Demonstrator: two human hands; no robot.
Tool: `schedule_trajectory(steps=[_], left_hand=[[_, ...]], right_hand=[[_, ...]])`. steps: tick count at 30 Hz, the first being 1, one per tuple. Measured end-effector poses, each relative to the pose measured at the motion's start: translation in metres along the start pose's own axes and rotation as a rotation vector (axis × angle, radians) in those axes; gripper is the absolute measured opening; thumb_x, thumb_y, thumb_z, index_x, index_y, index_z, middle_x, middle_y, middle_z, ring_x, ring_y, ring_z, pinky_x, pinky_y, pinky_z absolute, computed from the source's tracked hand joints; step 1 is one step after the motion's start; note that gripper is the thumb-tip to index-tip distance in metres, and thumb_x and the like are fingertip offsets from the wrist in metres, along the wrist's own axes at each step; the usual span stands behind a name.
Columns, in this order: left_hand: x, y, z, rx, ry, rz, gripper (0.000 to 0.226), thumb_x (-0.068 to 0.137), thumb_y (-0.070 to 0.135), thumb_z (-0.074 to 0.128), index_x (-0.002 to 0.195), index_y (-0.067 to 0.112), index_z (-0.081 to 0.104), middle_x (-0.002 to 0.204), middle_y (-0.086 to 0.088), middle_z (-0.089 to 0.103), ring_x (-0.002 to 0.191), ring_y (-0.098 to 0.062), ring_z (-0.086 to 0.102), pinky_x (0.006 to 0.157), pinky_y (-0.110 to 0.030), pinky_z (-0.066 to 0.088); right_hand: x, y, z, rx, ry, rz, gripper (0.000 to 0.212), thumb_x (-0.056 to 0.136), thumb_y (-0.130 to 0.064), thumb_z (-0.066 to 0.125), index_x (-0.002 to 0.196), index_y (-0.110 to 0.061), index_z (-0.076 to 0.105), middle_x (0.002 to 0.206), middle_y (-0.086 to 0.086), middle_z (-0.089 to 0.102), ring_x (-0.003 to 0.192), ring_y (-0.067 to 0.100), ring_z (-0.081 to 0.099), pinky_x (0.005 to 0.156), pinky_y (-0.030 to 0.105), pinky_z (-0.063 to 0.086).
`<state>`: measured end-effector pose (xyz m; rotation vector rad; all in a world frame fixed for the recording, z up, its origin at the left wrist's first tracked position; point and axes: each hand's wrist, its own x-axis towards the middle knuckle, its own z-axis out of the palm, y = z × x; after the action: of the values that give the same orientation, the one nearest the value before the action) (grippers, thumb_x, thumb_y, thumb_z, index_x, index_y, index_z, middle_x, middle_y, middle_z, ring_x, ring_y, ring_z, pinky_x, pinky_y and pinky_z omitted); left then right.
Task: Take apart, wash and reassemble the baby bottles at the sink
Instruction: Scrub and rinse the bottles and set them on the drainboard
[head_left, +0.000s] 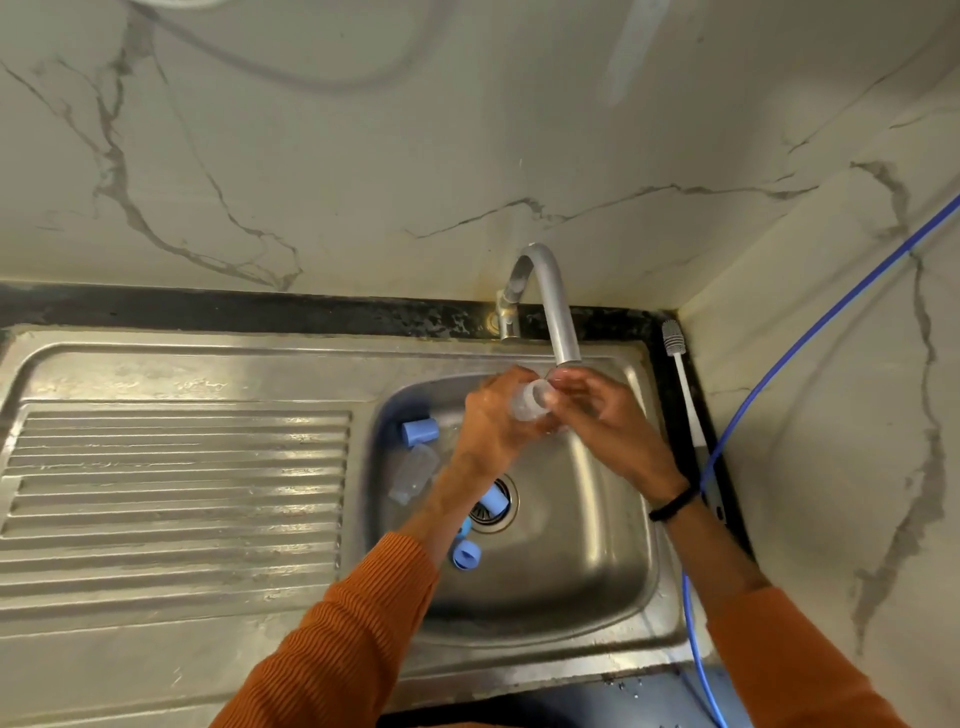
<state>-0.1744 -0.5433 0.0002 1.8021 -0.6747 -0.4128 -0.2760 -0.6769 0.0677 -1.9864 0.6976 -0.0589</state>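
Under the tap spout I hold a clear baby bottle body over the steel sink basin. My left hand grips its lower part, and my right hand has its fingers at the bottle's open mouth. A second clear bottle lies on the basin's left slope. A blue cap lies above it. Another blue cap rests by the drain, and a blue ring sits in front of it. My left forearm hides part of another blue piece.
A white bottle brush lies on the dark counter strip right of the sink. A blue hose runs down the right wall past the sink's corner. The ribbed draining board spreads to the left. Marble walls close in behind and on the right.
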Motion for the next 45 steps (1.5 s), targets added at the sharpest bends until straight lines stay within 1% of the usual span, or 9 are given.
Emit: schedule_trajectory(steps=[4, 10, 15, 20, 26, 29, 34, 38, 45], left_hand=[[-0.017, -0.004, -0.002, -0.050, 0.001, -0.022, 0.049, 0.073, 0.013, 0.090, 0.114, 0.020, 0.063, 0.098, 0.017, 0.067, 0.087, 0.011, 0.065, 0.075, -0.009, 0.050], [-0.046, -0.035, -0.030, 0.199, -0.259, -0.190, 0.108, 0.065, 0.037, 0.097, 0.154, 0.034, 0.036, 0.151, 0.003, 0.049, 0.135, -0.016, 0.047, 0.111, -0.036, 0.044], [-0.066, -0.064, -0.038, 0.296, -0.298, -0.272, 0.107, 0.073, 0.031, 0.093, 0.159, 0.036, 0.030, 0.145, -0.001, 0.052, 0.131, -0.021, 0.049, 0.110, -0.036, 0.044], [-0.080, -0.074, -0.036, 0.211, -0.343, -0.274, 0.107, 0.070, 0.030, 0.094, 0.156, 0.035, 0.031, 0.136, 0.002, 0.056, 0.123, -0.018, 0.055, 0.100, -0.025, 0.043], [-0.087, -0.043, -0.027, 0.167, -0.461, -0.198, 0.079, 0.070, 0.059, 0.087, 0.131, 0.069, 0.037, 0.117, 0.049, 0.053, 0.112, 0.021, 0.052, 0.087, 0.001, 0.039], [-0.071, -0.030, -0.020, 0.275, -0.352, -0.251, 0.061, 0.073, 0.060, 0.083, 0.125, 0.052, 0.052, 0.108, 0.025, 0.065, 0.104, -0.004, 0.066, 0.084, -0.017, 0.050], [-0.046, -0.011, -0.020, 0.630, -0.294, -0.413, 0.057, 0.075, 0.064, 0.065, 0.120, 0.030, 0.061, 0.104, 0.003, 0.071, 0.095, -0.022, 0.068, 0.075, -0.033, 0.052], [-0.037, -0.003, -0.026, 0.733, -0.320, -0.537, 0.046, 0.077, 0.055, 0.069, 0.107, 0.020, 0.062, 0.082, 0.002, 0.060, 0.081, -0.021, 0.057, 0.069, -0.032, 0.045], [-0.036, -0.008, -0.042, 0.729, -0.342, -0.640, 0.051, 0.080, 0.068, 0.067, 0.096, 0.022, 0.058, 0.072, 0.006, 0.053, 0.064, -0.012, 0.048, 0.060, -0.026, 0.038]], right_hand=[[-0.016, -0.010, 0.035, -0.146, 0.074, -0.150, 0.048, 0.088, -0.037, 0.082, 0.131, -0.023, 0.067, 0.122, -0.013, 0.070, 0.108, 0.002, 0.068, 0.090, 0.018, 0.057], [-0.040, 0.003, 0.066, -0.274, 0.296, -0.209, 0.052, 0.090, -0.034, 0.080, 0.138, -0.022, 0.062, 0.129, -0.011, 0.067, 0.114, -0.001, 0.062, 0.101, 0.012, 0.048], [-0.059, 0.027, 0.082, -0.335, 0.242, -0.144, 0.051, 0.090, -0.028, 0.081, 0.138, -0.022, 0.064, 0.131, -0.012, 0.067, 0.118, 0.004, 0.063, 0.104, 0.013, 0.045], [-0.069, 0.044, 0.082, -0.255, 0.206, 0.025, 0.046, 0.086, -0.028, 0.083, 0.130, -0.022, 0.069, 0.121, -0.007, 0.073, 0.097, 0.007, 0.066, 0.079, -0.004, 0.039], [-0.069, 0.046, 0.068, 0.233, -0.027, 0.146, 0.033, 0.095, -0.037, 0.073, 0.128, -0.032, 0.067, 0.114, -0.007, 0.077, 0.106, 0.014, 0.074, 0.093, 0.037, 0.062], [-0.058, 0.048, 0.058, 0.349, -0.020, 0.250, 0.039, 0.100, -0.045, 0.063, 0.129, -0.020, 0.068, 0.119, 0.001, 0.076, 0.112, 0.025, 0.073, 0.095, 0.044, 0.061], [-0.011, 0.063, -0.002, -0.362, 0.323, 0.229, 0.040, 0.101, -0.023, 0.062, 0.135, -0.002, 0.061, 0.134, 0.019, 0.065, 0.125, 0.036, 0.060, 0.106, 0.042, 0.048], [0.026, 0.082, -0.050, -0.752, 0.359, 0.398, 0.029, 0.100, -0.008, 0.053, 0.125, 0.006, 0.056, 0.128, 0.029, 0.059, 0.122, 0.045, 0.054, 0.103, 0.047, 0.043], [0.040, 0.110, -0.081, -0.836, 0.343, 0.513, 0.023, 0.099, -0.004, 0.055, 0.120, 0.005, 0.061, 0.118, 0.029, 0.066, 0.110, 0.045, 0.064, 0.091, 0.047, 0.056]])
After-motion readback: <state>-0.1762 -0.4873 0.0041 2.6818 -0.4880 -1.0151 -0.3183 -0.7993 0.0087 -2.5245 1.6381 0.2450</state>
